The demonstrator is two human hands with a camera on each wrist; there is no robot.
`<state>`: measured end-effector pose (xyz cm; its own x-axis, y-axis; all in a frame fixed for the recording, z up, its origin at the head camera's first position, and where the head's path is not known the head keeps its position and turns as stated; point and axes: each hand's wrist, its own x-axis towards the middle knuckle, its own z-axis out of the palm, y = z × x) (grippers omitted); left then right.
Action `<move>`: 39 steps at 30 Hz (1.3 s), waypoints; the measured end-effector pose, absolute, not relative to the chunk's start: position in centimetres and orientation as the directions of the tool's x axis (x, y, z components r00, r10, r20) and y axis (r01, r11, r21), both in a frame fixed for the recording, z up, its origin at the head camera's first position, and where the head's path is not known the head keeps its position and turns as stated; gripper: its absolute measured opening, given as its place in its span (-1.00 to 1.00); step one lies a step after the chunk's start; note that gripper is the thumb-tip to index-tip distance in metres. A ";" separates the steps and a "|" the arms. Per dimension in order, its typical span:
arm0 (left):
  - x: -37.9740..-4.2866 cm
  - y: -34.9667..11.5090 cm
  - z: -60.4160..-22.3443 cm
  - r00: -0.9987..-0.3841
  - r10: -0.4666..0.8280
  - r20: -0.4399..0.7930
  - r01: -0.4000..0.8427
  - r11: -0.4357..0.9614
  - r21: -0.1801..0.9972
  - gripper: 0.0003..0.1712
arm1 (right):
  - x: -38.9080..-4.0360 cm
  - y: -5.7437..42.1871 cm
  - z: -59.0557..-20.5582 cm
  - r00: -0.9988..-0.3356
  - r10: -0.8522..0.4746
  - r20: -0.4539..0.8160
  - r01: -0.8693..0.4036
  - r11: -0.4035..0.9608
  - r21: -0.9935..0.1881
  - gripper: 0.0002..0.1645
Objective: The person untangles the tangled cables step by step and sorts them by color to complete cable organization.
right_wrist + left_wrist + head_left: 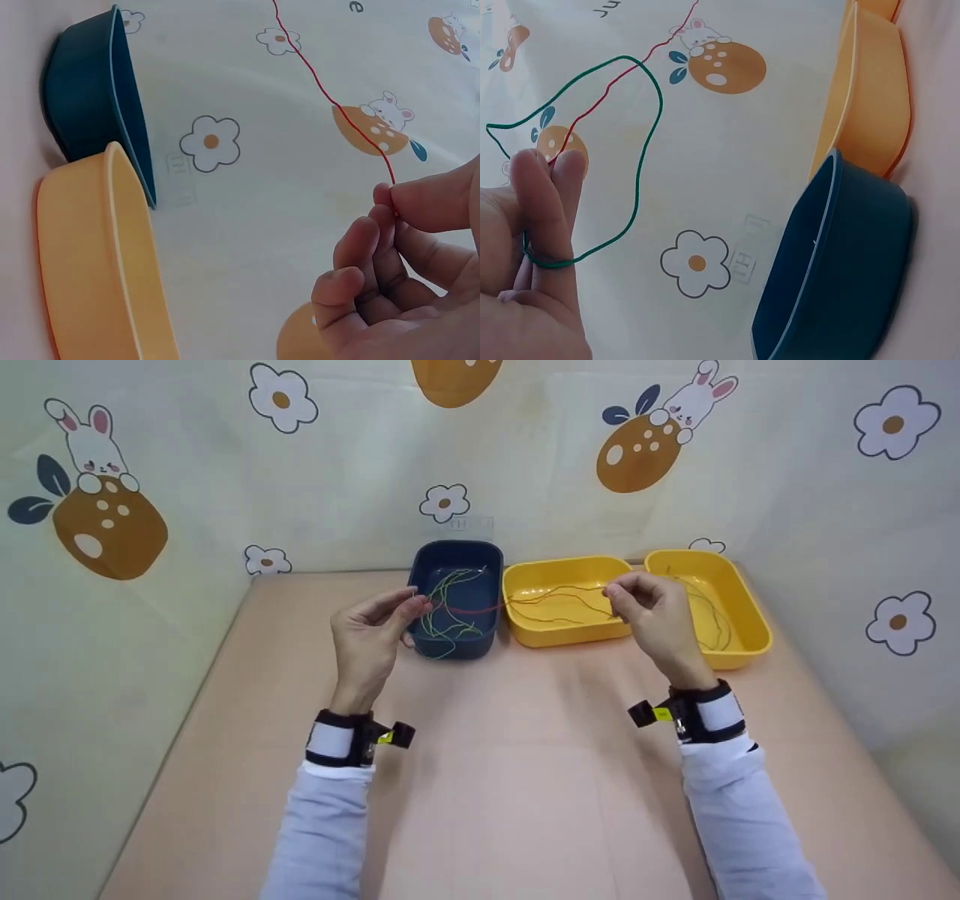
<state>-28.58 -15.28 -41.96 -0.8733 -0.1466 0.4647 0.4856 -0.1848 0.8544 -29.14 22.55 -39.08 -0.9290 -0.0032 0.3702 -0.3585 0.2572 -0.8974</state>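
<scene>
My left hand [367, 641] is in front of the dark blue bin [455, 649], pinching a red string [606, 91] at the fingertips. A green string [638, 180] loops out from the same fingers. At the red string's other end, my right hand [661, 622] pinches it between thumb and fingertip, in front of the two yellow bins. The string [322, 90] runs slightly slack between the hands, above the bins. Yellow-green strings [450, 585] show at the blue bin; whether some hang from my left hand I cannot tell.
The middle yellow bin [570, 636] stands beside the blue one, with thin orange-red strands seen over it. Pale yellow-green string [712, 607] lies in the right yellow bin [754, 630]. A patterned backdrop [360, 472] rises behind the peach table [510, 780].
</scene>
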 end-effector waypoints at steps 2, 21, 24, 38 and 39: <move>-28.5 -15.3 -41.9 -0.870 -0.150 0.470 0.491 -0.169 0.854 -0.80 | -29.0 23.1 -38.7 -0.923 0.013 0.384 -0.365 0.286 -0.886 -0.78; -27.9 -14.1 -41.2 -0.902 -0.144 0.407 0.420 -0.081 0.904 -0.82 | -33.2 26.6 -39.4 -0.921 0.133 0.367 -0.155 0.738 -0.657 -0.68; -27.8 -13.9 -41.4 -0.899 -0.123 0.420 0.427 -0.035 0.903 -0.82 | -34.0 26.4 -40.3 -0.936 0.107 0.335 -0.144 0.752 -0.643 -0.69; -27.6 -12.5 -42.0 -0.908 0.001 0.419 0.419 0.023 0.908 -0.82 | -35.5 24.4 -42.6 -0.962 -0.040 0.269 -0.184 0.825 -0.535 -0.72; -27.6 -12.4 -42.0 -0.908 0.007 0.418 0.418 0.023 0.908 -0.81 | -35.5 24.3 -42.6 -0.960 -0.046 0.277 -0.193 0.824 -0.533 -0.71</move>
